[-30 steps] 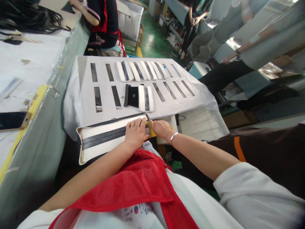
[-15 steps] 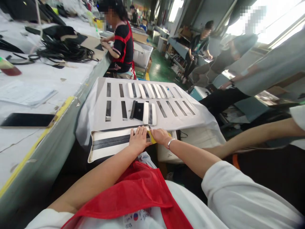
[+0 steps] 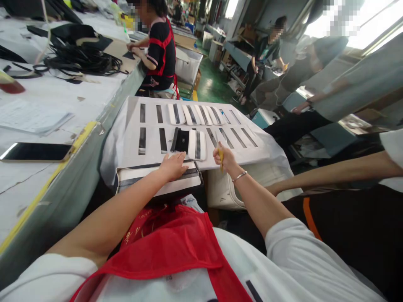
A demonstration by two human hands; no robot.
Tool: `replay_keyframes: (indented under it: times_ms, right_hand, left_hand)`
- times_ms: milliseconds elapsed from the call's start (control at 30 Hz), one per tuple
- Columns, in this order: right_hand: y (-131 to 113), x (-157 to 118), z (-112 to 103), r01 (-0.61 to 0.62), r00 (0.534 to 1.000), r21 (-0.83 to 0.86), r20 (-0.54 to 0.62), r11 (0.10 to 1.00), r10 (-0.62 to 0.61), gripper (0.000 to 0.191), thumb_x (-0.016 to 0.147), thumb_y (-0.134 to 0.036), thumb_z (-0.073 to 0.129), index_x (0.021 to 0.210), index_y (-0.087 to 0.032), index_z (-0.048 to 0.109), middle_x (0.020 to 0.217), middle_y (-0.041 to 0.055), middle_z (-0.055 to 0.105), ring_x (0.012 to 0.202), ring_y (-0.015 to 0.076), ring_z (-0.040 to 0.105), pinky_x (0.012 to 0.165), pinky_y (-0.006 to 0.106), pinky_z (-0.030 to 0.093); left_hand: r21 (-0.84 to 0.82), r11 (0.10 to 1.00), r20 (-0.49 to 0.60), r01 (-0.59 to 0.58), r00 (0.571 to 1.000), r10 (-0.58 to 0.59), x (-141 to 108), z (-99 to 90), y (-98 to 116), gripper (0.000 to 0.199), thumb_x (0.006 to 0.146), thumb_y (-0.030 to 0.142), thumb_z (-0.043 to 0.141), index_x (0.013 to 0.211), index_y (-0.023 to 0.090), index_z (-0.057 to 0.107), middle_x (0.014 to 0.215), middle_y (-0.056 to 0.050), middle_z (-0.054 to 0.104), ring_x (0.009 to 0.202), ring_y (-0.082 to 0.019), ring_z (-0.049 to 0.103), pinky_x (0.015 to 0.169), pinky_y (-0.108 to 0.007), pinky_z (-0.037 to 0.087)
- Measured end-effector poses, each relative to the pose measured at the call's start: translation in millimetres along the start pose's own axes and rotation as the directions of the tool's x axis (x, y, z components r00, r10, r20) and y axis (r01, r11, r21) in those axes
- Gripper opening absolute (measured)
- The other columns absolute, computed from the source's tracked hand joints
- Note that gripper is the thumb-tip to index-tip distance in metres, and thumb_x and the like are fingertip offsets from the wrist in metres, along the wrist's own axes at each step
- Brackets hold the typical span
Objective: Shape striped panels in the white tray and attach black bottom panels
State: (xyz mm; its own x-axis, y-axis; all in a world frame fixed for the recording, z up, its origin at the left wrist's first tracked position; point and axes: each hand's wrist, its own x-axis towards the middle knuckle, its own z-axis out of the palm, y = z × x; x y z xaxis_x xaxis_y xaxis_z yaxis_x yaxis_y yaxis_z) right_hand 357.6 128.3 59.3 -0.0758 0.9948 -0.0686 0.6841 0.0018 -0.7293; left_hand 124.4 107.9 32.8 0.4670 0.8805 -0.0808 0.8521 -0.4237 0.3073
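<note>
A long white piece with a dark stripe and black edges (image 3: 147,176) lies in front of me, at the near edge of the white slotted surface. Flat on top of it rests my left hand (image 3: 174,166), fingers stretched out. My right hand (image 3: 224,157) is raised to the right of the piece, its fingers wrapped round a small yellow tool (image 3: 221,159) whose exact kind is unclear. Just beyond my left hand sit a black folded piece (image 3: 181,141) and a white rounded piece with a dark stripe (image 3: 193,144).
Several more striped white pieces (image 3: 191,114) lie in the back row of the slotted surface (image 3: 132,147). On the left bench are a phone (image 3: 37,152), papers (image 3: 31,117) and black cords (image 3: 83,63). A white bin (image 3: 220,191) stands below right. A person's arm (image 3: 330,173) reaches in from the right.
My right hand has lifted away from the striped piece, up and to the right, with the yellow tool. My left hand has slid left and flattened on the piece.
</note>
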Motion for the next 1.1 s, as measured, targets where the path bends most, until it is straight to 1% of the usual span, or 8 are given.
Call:
replay_keyframes:
  times_ms: [100,167,200,267,500,700,933,1100]
  right_hand:
    - [-10.6,20.4,13.6,0.071,0.986,0.44,-0.164,0.895,0.002,0.044,0.094,-0.046,0.02,0.068,-0.019,0.044,0.046,-0.0062,0.025,0.038,0.0095,0.027,0.04,0.019,0.028]
    - [-20.9,32.2,29.1,0.136,0.977,0.744,-0.209,0.654,0.034,0.044,0.091,-0.051,0.023,0.064,-0.021,0.039,0.045,-0.0065,0.022,0.038,0.0094,0.024,0.039,0.019,0.025]
    - [-25.7,37.3,36.6,0.145,0.979,0.824,-0.199,0.547,0.04,0.044,0.09,-0.052,0.024,0.063,-0.021,0.038,0.045,-0.0064,0.022,0.038,0.0094,0.024,0.039,0.02,0.025]
    - [-33.1,45.6,48.8,0.117,0.988,0.866,-0.152,0.487,0.032,0.047,0.091,-0.055,0.02,0.063,-0.021,0.038,0.046,-0.0062,0.022,0.038,0.0095,0.023,0.04,0.02,0.025]
    - [-33.4,54.9,70.6,0.031,0.995,0.769,-0.085,0.639,0.054,0.063,0.086,-0.072,0.008,0.06,-0.022,0.037,0.045,-0.006,0.022,0.038,0.0096,0.025,0.039,0.022,0.024]
    - [-39.5,48.6,95.5,0.166,0.979,0.626,-0.198,0.762,-0.05,0.059,0.083,-0.07,0.04,0.052,-0.02,0.043,0.045,-0.0037,0.036,0.042,0.0082,0.037,0.042,0.02,0.031]
    - [-43.6,33.0,64.0,0.089,0.983,0.737,-0.175,0.67,0.061,0.06,0.089,-0.067,0.009,0.058,-0.022,0.035,0.044,-0.0059,0.023,0.036,0.0095,0.027,0.038,0.022,0.026]
    - [-29.8,12.8,76.4,0.18,0.967,0.724,-0.256,0.666,0.017,0.057,0.09,-0.066,0.014,0.059,-0.022,0.034,0.046,-0.0049,0.025,0.037,0.0095,0.028,0.039,0.023,0.027]
  left_hand:
    - [-0.016,0.996,0.028,-0.088,0.996,0.088,18.1,9.1,9.6,0.051,0.089,0.035,0.046,0.136,0.017,0.04,0.141,-0.012,0.044,0.129,-0.024,0.042,0.108,-0.047,0.029]
    - [-0.019,0.992,0.012,-0.122,0.992,0.122,24.3,15.7,11.8,0.045,0.088,0.034,0.048,0.13,0.019,0.047,0.137,-0.01,0.05,0.124,-0.023,0.047,0.105,-0.04,0.035]
    - [-0.018,0.99,0.003,-0.142,0.99,0.142,25.8,18.6,10.9,0.044,0.088,0.034,0.049,0.129,0.019,0.048,0.137,-0.01,0.05,0.123,-0.022,0.048,0.104,-0.037,0.037]
    - [-0.006,0.984,-0.019,-0.179,0.984,0.179,27.0,22.9,6.0,0.046,0.089,0.036,0.048,0.13,0.017,0.048,0.136,-0.011,0.051,0.122,-0.023,0.049,0.102,-0.036,0.038]
    - [0.046,0.959,-0.04,-0.281,0.958,0.283,29.4,27.5,-2.1,0.047,0.091,0.039,0.045,0.132,0.016,0.048,0.132,-0.013,0.052,0.114,-0.026,0.054,0.096,-0.037,0.042]
    - [0.125,0.959,0.057,-0.253,0.967,0.248,31.9,19.6,15.8,0.034,0.093,0.028,0.038,0.109,0.012,0.063,0.111,-0.016,0.063,0.108,-0.031,0.054,0.088,-0.042,0.042]
    - [0.142,0.958,-0.019,-0.25,0.967,0.255,18.4,19.3,10.2,0.04,0.094,0.027,0.036,0.129,0.011,0.047,0.129,-0.015,0.053,0.109,-0.027,0.054,0.087,-0.039,0.042]
    - [0.149,0.947,-0.063,-0.286,0.953,0.298,13.9,27.4,5.1,0.042,0.094,0.024,0.034,0.132,0.014,0.046,0.138,-0.013,0.046,0.12,-0.03,0.046,0.09,-0.044,0.039]
